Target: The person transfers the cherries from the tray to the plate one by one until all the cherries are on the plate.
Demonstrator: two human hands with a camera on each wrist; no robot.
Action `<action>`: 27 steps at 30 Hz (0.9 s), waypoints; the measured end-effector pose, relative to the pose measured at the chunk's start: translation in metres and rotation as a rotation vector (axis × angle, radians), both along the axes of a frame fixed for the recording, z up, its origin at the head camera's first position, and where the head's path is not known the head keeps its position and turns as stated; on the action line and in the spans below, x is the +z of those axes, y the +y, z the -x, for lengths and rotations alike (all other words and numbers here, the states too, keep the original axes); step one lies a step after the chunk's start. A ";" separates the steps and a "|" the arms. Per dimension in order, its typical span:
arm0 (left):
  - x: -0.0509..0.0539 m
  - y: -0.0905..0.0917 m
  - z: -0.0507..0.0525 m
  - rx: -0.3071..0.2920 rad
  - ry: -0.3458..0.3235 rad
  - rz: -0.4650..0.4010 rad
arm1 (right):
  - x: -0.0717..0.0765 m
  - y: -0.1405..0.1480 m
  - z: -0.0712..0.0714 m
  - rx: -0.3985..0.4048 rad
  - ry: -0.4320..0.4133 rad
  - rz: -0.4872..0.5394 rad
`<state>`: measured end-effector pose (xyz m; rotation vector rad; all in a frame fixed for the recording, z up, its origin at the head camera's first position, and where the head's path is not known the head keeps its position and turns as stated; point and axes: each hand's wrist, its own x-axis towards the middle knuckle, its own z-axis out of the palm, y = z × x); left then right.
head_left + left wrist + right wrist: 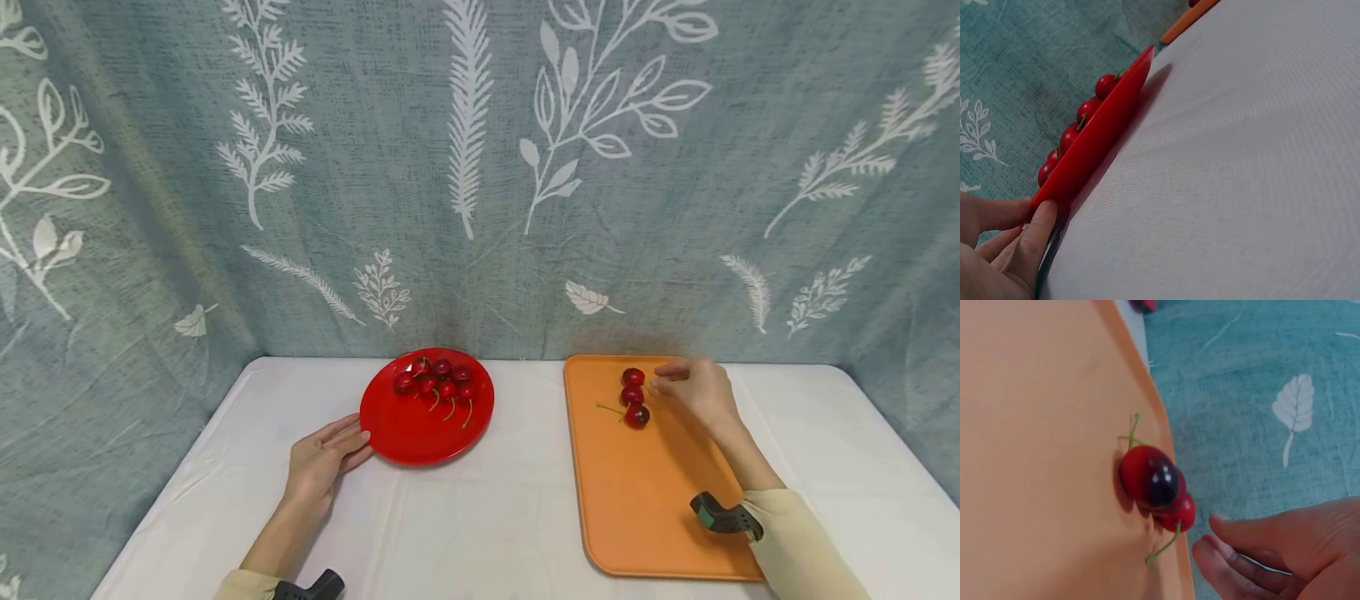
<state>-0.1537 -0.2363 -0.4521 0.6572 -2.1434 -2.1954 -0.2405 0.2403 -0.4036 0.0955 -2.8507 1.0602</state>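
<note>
At the left, my left hand (315, 467) grips the near-left rim of a round red plate (420, 437); the left wrist view shows the thumb and fingers at its edge. Several red cherries (447, 390) with green stems lie on the far half of the plate. On an orange tray (622, 517) at the right, 3 cherries (637, 416) sit in a short row near the far edge. Just right of the farthest ones is my right hand (701, 396), its thumb and fingers slightly bent and apart. The right wrist view shows a small gap between those fingertips and the nearest cherry (1179, 514).
A white cloth (517, 517) covers the table, with a strip of it between the plate and the tray. Behind the table hangs a blue-green curtain (480, 283) with white leaf patterns. Each wrist carries a black band (726, 515).
</note>
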 end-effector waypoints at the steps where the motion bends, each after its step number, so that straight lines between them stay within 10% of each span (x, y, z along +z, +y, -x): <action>1: 0.000 0.000 0.000 0.001 0.000 0.000 | -0.001 0.002 0.000 0.009 -0.001 -0.012; 27: -0.002 0.002 0.001 0.010 0.006 0.018 | -0.017 0.000 0.004 -0.002 -0.024 -0.071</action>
